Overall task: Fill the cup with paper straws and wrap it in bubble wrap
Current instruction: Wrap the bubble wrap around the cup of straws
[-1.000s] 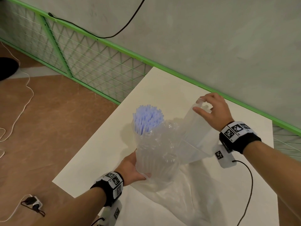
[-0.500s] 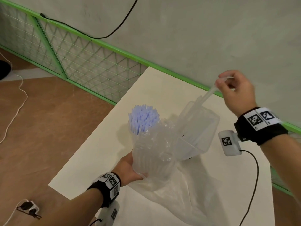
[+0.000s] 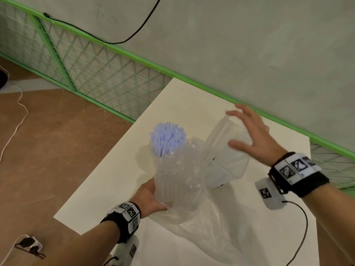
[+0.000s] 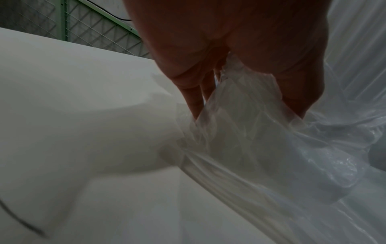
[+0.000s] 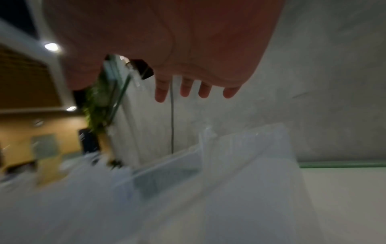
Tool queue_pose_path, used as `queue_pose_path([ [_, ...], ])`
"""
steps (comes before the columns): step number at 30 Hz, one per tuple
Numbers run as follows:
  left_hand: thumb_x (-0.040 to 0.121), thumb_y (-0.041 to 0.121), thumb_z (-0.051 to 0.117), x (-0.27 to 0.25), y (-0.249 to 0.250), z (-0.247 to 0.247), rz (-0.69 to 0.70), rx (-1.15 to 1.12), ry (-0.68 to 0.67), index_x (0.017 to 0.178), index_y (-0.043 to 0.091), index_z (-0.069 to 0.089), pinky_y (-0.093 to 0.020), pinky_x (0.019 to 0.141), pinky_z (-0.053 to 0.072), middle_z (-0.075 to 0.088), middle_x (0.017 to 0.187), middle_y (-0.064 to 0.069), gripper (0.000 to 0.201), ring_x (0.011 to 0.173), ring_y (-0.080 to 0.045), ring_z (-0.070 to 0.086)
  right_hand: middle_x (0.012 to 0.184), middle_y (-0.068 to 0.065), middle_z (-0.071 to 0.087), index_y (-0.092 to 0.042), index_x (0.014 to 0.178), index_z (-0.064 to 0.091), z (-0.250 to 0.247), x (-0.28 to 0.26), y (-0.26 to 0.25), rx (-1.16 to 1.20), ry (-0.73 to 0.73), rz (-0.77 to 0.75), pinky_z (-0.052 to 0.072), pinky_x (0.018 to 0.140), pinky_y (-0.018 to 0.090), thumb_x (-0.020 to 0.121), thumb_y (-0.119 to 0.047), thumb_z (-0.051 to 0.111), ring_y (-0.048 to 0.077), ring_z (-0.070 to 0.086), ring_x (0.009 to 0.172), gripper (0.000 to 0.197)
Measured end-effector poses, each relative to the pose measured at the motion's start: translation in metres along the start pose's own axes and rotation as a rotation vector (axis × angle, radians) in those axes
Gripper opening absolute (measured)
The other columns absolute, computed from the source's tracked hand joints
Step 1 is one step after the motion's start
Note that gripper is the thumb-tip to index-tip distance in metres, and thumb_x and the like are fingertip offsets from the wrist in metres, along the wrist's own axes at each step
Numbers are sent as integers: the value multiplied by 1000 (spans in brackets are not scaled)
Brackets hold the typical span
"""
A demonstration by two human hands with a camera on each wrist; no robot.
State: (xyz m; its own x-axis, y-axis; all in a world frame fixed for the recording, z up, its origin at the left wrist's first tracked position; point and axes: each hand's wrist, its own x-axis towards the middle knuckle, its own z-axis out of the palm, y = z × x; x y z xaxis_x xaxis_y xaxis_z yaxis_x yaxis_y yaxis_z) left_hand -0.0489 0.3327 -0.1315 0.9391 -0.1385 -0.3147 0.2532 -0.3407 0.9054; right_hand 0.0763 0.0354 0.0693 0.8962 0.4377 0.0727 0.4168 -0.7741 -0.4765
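Note:
Pale blue paper straws [image 3: 167, 137] stick up out of the cup, which is hidden inside clear bubble wrap [image 3: 178, 175]. My left hand [image 3: 149, 196] grips the wrapped bundle low down at its left side; in the left wrist view its fingers [image 4: 192, 99] and thumb curl round the crumpled bubble wrap [image 4: 250, 132]. A loose flap of wrap [image 3: 224, 160] stands up to the right of the bundle. My right hand [image 3: 247, 131] hovers over that flap with fingers spread and holds nothing. In the right wrist view its straight fingers [image 5: 160, 92] are above the flap [image 5: 240, 156].
The white table [image 3: 107, 181] ends close on the left, with brown floor below. More wrap trails flat toward the near right [image 3: 221, 237]. A green rail and wall [image 3: 211, 89] run along the table's far edge. A cable [image 3: 299, 227] hangs from my right wrist.
My right hand had pinched the flap's edge and pulled it up and right. It has let go, opened its fingers and come back down over the flap. My left hand kept its hold.

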Motion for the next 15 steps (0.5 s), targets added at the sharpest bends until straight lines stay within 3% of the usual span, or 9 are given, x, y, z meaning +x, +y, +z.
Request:
queue_pose_path([
  [3,59,27,92,0,-1,0,-3,-2,-1,126,30,58,-5,82,46,68,108,22,75,98,13,62,159,-21,6,-53,139,33,29,-16,-13,-195,-66,-107,12,110,51,73,-81,48,15,5,149,73],
  [8,58,31,91,1,-2,-1,-11,-4,-8,126,32,58,-7,83,47,70,106,23,75,98,12,63,156,-19,22,-49,129,49,50,-9,1,-268,91,-92,15,104,47,91,-66,41,15,17,146,43],
  [11,56,31,91,1,-4,0,-12,-28,-8,125,28,60,-14,88,51,71,106,20,76,100,8,65,151,-14,34,-43,125,55,51,3,6,-378,187,-126,18,98,42,96,-49,47,16,28,142,30],
  [13,55,33,91,1,-5,0,-7,-28,-7,126,27,61,-20,92,52,71,107,20,77,101,6,65,149,-11,39,-38,126,54,50,14,14,-477,251,-109,22,96,44,96,-36,53,17,34,139,30],
  [15,56,33,91,1,-5,0,5,-26,-8,126,28,61,-19,92,52,71,107,22,77,102,6,65,152,-11,35,-38,133,47,46,27,25,-517,232,-13,25,98,49,95,-37,54,17,33,140,38],
])
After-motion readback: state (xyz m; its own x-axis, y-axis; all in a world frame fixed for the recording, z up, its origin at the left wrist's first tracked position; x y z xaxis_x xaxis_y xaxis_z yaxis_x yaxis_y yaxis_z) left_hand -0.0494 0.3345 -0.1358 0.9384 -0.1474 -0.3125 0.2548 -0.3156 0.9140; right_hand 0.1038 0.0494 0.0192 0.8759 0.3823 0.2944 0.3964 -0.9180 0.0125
